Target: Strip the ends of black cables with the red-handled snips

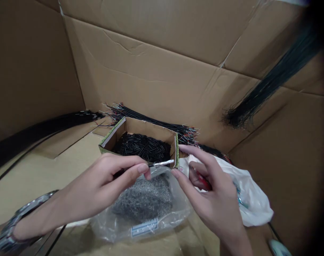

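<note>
My left hand (124,174) pinches a thin black cable between thumb and fingers. A bare silvery end (164,163) of the cable points right, in front of the box. My right hand (212,192) has thumb and index finger spread apart near that end, not touching it. Its other fingers curl round a red-handled tool (204,182), mostly hidden in the palm. Behind my hands stands an open cardboard box (153,128) with many short black tube pieces (144,145). Below it a clear plastic bag (175,217) contains a dark grey mass of fine pieces (143,195).
A bundle of black cables (151,117) with stripped ends lies behind the box; another bundle (44,128) runs along the left. Dark strands (271,81) hang from the upper right. A white bag (252,188) lies on the right. Cardboard walls (151,53) surround the space.
</note>
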